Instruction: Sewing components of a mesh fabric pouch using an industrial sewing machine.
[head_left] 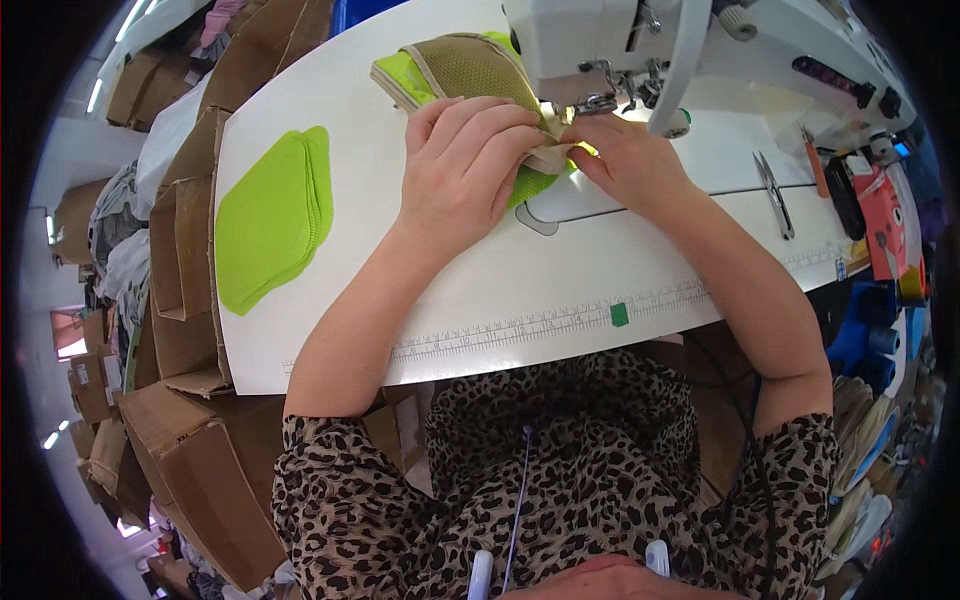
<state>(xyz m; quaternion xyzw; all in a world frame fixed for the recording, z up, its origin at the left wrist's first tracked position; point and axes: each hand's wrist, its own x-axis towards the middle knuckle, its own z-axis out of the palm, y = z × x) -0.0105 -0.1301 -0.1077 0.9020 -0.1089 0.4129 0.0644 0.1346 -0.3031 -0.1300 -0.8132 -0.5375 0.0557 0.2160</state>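
A sewn piece of tan mesh and lime green fabric [470, 65] with pale edging lies on the white table, partly under the sewing machine [570, 45]. My left hand [465, 165] rests over its near side, fingers bent and gripping the cloth. Close to the presser foot [590, 105], my right hand [632, 165] pinches the fabric's edge between thumb and fingers. A beige strip of the piece shows bunched between both hands. The needle point and the part of the cloth beneath my palms are hidden.
A stack of lime green fabric pieces [275, 220] lies at the table's left. To the right are thread snips [772, 195], an orange-handled tool [814, 165] and a red box [882, 225]. A printed ruler [500, 334] follows the front edge. Cardboard boxes [205, 480] crowd the left side.
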